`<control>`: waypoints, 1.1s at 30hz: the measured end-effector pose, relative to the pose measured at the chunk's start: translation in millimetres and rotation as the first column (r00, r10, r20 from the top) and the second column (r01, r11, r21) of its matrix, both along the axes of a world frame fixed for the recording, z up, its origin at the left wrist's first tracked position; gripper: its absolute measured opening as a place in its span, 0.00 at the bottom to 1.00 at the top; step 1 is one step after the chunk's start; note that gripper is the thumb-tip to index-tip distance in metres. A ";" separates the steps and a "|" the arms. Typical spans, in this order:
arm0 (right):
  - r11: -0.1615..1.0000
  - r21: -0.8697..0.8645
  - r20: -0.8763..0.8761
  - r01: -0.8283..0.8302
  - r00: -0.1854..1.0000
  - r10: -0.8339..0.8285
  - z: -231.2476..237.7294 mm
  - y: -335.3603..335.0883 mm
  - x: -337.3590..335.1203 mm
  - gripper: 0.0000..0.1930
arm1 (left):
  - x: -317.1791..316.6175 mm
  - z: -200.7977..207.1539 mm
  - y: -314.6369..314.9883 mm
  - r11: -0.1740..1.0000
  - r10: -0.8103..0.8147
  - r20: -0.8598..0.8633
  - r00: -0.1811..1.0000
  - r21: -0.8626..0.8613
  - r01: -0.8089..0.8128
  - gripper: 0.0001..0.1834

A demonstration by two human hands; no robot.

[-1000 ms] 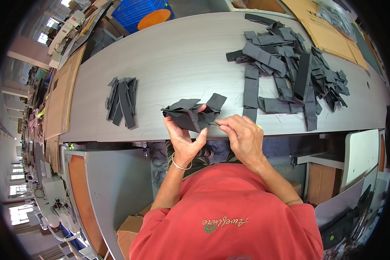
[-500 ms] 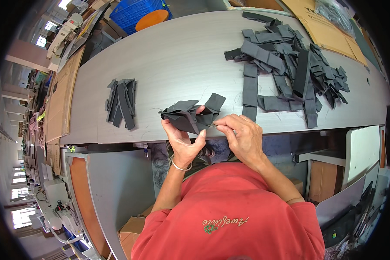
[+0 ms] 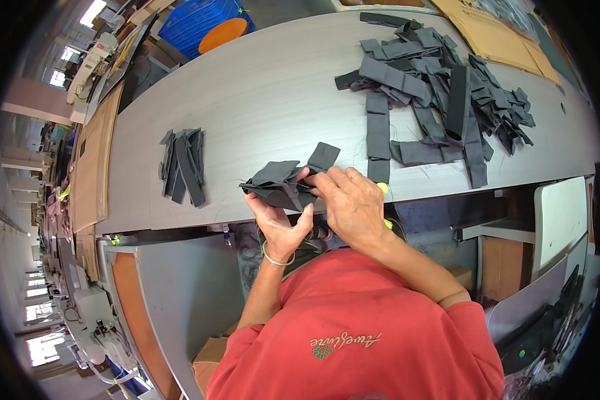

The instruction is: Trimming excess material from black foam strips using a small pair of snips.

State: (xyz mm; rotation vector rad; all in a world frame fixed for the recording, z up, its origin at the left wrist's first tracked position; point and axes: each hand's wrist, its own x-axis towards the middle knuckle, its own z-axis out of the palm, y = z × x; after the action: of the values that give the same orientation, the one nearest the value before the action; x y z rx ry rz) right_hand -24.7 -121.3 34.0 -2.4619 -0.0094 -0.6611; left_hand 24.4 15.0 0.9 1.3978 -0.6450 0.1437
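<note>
A folded bundle of dark grey fabric strips is gripped in my left hand at the table's near edge, thumb in front and fingers behind. One flat segment of it sticks up to the right. My right hand is closed, its fingertips pressed against the right side of the bundle. Bright yellow ends of a small tool peek out beside that hand; the rest is hidden by the palm, so its kind is unclear. Loose threads lie near the fabric.
A small stack of dark grey strips lies to the left. At right is a big tangled pile of similar strips. Flattened cardboard covers the far right corner. Beyond the table stands a blue crate with an orange round lid.
My right hand has moved left and turned over, from pinching near a thin metal tip beside the bundle to covering its right side. Yellow ends now show. My left hand keeps its hold.
</note>
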 end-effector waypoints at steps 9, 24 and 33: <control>0.999 -0.041 0.014 -0.020 1.000 0.021 -3.0 -3.1 2.9 0.06 | -3.3 4.5 -5.2 0.999 -0.021 -0.063 0.998 -0.033 0.019 0.42; 0.841 0.532 -0.181 -0.098 0.957 0.226 -1.6 -36.9 -6.2 0.09 | 11.5 18.6 3.2 0.971 -0.149 -0.492 0.858 -0.235 0.033 0.23; 0.874 0.442 0.068 -0.200 0.979 0.190 2.0 -41.1 4.3 0.10 | 8.8 13.9 3.7 0.928 -0.357 -0.577 0.734 -0.304 0.213 0.29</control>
State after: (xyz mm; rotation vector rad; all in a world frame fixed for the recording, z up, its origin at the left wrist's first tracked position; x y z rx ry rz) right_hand -20.4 -162.4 36.0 -1.9758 -0.1025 -0.5317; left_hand 33.1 18.7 14.8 1.0197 -0.2604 -0.4802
